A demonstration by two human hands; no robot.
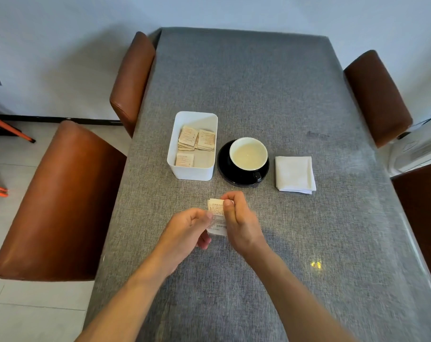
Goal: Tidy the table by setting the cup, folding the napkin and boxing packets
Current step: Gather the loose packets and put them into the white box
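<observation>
Both hands hold a small stack of printed paper packets [217, 213] just above the grey table [259, 95], in front of the cup. My left hand [187, 230] pinches the stack's lower left side. My right hand [236, 218] grips its top and right edge. A white box [192, 172] stands behind them, to the left, with several packets [197, 140] lying inside. To its right, a black cup [248, 154] with a pale inside sits on a black saucer [225, 174]. A folded white napkin [294, 174] lies flat to the right of the saucer.
Brown leather chairs stand along both sides: two on the left [61, 201] [132, 80], and two on the right [377, 95] [424, 213]. A small bright light spot [316, 264] shows on the cloth near my right forearm.
</observation>
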